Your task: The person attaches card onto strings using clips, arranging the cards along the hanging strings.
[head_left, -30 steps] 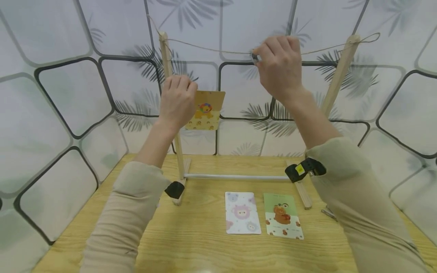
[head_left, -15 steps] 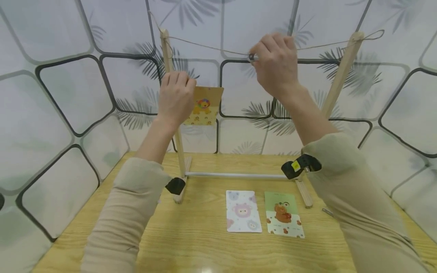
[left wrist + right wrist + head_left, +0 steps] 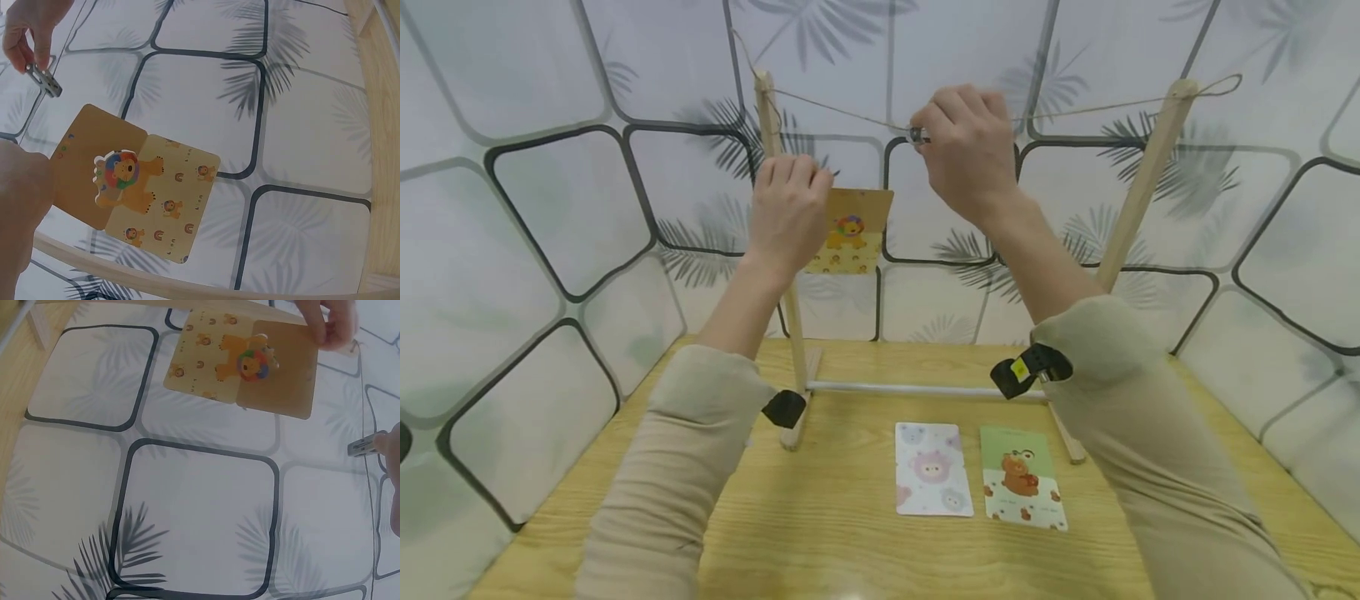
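shifted since the earlier frame: the right hand (image 3: 970,150), standing further left along the string (image 3: 835,107) with a small metal clip (image 3: 917,135), nearer to the left hand (image 3: 790,212). left hand and lion card (image 3: 853,233) show almost no change of place.

fingers: right thumb and fingers pinch the clip at the string; whether its jaws have closed on the string cannot be told. left fingers are curled, pinching the lion card by an upper corner. card is held in the air, below the string and apart from it, just right of the left post (image 3: 767,117).

progress, as judged: work appears to be hanging cards, at an early stage. string tied between left post and right post (image 3: 1146,175): done. card lifted: done. joining of card, clip and string: outstanding. a white card (image 3: 932,469) and a green card (image 3: 1022,475) lie flat on the table (image 3: 820,517), side by side and apart, seemingly also outstanding.

surroundings: a pale rod (image 3: 917,389) runs low between the posts, well below the hands; patterned wall covering (image 3: 925,217) behind.

obstructions: left hand covers part of the left post; right sleeve (image 3: 1105,350) covers the lower right post; right hand hides a stretch of string. the string sags toward the clip and may give under load.
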{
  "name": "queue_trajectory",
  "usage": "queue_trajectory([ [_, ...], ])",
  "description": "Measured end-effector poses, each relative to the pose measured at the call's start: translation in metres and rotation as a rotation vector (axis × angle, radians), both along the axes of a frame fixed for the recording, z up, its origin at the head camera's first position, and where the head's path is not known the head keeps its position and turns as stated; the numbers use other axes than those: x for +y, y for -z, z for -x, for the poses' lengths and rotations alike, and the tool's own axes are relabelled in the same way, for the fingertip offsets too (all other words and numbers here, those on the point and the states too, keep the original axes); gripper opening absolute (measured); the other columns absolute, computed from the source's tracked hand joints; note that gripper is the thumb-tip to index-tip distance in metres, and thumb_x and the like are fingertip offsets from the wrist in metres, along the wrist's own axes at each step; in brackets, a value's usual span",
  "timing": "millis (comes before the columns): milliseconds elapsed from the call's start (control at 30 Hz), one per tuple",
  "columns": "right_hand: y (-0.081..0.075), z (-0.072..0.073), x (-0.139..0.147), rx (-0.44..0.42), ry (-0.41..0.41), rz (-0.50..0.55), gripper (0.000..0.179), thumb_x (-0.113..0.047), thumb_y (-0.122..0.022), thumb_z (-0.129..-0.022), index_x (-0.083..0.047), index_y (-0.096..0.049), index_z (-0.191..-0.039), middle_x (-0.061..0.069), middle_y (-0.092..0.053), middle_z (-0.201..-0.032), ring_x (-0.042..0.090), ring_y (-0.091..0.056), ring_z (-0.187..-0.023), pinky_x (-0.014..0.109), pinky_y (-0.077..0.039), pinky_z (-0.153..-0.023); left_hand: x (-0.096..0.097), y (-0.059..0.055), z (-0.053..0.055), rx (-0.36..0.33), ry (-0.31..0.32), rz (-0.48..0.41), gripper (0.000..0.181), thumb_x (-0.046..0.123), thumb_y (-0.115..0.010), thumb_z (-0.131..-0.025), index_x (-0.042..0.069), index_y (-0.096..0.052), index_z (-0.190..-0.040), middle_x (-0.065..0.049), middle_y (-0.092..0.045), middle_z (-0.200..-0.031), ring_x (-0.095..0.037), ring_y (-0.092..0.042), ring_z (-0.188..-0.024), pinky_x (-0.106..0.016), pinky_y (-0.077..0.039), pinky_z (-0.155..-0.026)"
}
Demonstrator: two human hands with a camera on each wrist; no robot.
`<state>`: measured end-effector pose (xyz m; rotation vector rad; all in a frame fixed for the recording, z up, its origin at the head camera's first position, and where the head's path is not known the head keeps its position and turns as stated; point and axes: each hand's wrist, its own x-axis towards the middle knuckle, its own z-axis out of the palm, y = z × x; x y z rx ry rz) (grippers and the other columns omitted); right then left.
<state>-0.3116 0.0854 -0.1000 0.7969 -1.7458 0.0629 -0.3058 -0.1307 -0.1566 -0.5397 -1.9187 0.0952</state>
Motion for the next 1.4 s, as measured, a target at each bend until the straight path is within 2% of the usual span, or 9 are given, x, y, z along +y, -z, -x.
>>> queue_trajectory([
  [200, -0.001, -0.002, -0.013, -0.007, 0.021, -0.027, 0.015, -0.006, -0.065, -0.082, -0.001, -0.065, -0.097, 0.011, -0.061, -0.095, 0.029, -0.052, -0.100, 0.039, -0.035, -0.088, -0.002, 0.000, 0.003, 0.017, 0.033, -0.049, 0.021, -0.001, -0.040, -0.093, -0.005, -0.061, -0.094, -0.018, -0.055, -0.092, -0.035, -0.047, -0.091, -0.043, -0.035, -0.086],
  [433, -0.005, -0.006, -0.025, -0.028, 0.028, -0.042, 0.016, -0.008, -0.065, -0.084, -0.001, -0.066, -0.098, 0.010, -0.061, -0.096, 0.027, -0.053, -0.101, 0.036, -0.035, -0.089, -0.001, -0.005, 0.003, 0.045, 0.023, -0.069, 0.021, 0.003, -0.041, -0.094, -0.004, -0.060, -0.090, -0.018, -0.053, -0.088, -0.034, -0.045, -0.087, -0.043, -0.034, -0.084],
  [700, -0.007, -0.010, -0.033, -0.093, 0.039, -0.021, 0.017, -0.005, -0.064, -0.084, -0.002, -0.065, -0.100, 0.010, -0.061, -0.098, 0.026, -0.053, -0.103, 0.035, -0.035, -0.088, 0.001, -0.009, 0.004, 0.033, 0.011, -0.074, 0.017, -0.006, -0.042, -0.086, -0.003, -0.058, -0.088, -0.016, -0.052, -0.088, -0.034, -0.045, -0.088, -0.043, -0.034, -0.085],
  [900, -0.004, -0.007, -0.037, -0.098, 0.023, -0.008, 0.017, -0.007, -0.064, -0.085, -0.002, -0.065, -0.101, 0.009, -0.062, -0.099, 0.025, -0.052, -0.102, 0.036, -0.035, -0.087, 0.004, -0.011, 0.003, 0.050, 0.007, -0.066, 0.017, -0.009, -0.043, -0.081, -0.003, -0.058, -0.088, -0.017, -0.053, -0.089, -0.034, -0.045, -0.088, -0.043, -0.034, -0.084],
  [1133, -0.006, -0.007, -0.040, -0.091, -0.002, 0.017, 0.018, -0.007, -0.065, -0.084, -0.004, -0.065, -0.102, 0.008, -0.061, -0.099, 0.025, -0.052, -0.102, 0.034, -0.036, -0.086, 0.005, -0.015, 0.010, 0.065, 0.010, -0.101, 0.016, -0.007, -0.043, -0.083, -0.003, -0.058, -0.086, -0.017, -0.053, -0.088, -0.034, -0.047, -0.089, -0.044, -0.034, -0.084],
  [1233, -0.007, -0.008, -0.041, -0.097, -0.011, 0.026, 0.018, -0.007, -0.065, -0.084, -0.003, -0.065, -0.101, 0.008, -0.061, -0.098, 0.024, -0.052, -0.101, 0.034, -0.036, -0.086, 0.006, -0.019, 0.011, 0.055, 0.002, -0.117, 0.015, -0.005, -0.044, -0.085, -0.003, -0.058, -0.087, -0.017, -0.053, -0.089, -0.034, -0.046, -0.089, -0.044, -0.034, -0.084],
  [1400, -0.007, -0.008, -0.042, -0.113, -0.038, 0.031, 0.018, -0.006, -0.065, -0.083, -0.003, -0.066, -0.100, 0.008, -0.062, -0.098, 0.024, -0.052, -0.102, 0.034, -0.036, -0.087, 0.005, -0.024, 0.010, 0.024, -0.030, -0.128, 0.015, -0.007, -0.045, -0.081, -0.003, -0.058, -0.089, -0.016, -0.052, -0.090, -0.034, -0.045, -0.090, -0.044, -0.033, -0.085],
])
